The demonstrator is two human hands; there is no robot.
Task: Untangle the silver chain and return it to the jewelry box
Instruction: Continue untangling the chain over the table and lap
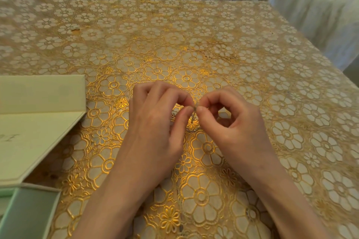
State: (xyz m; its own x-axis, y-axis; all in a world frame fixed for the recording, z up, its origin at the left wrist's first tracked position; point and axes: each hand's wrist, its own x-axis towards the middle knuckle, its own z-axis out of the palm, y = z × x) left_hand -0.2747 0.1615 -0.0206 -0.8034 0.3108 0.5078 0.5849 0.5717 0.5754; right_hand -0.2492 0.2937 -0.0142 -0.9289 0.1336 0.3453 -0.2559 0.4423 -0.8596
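Silver chain (194, 115) pinched between left hand (157, 122), right hand (229, 122), box lettering unreadable

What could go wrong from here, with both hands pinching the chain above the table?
1. The left hand and right hand pinch the thin silver chain close together; pulling apart could tighten the knot or snap a link.
2. If it slips, the chain would be hard to spot on the shiny gold-patterned tablecloth.
3. The pale green jewelry box sits at the far left table edge, so the carry across risks a fresh tangle.
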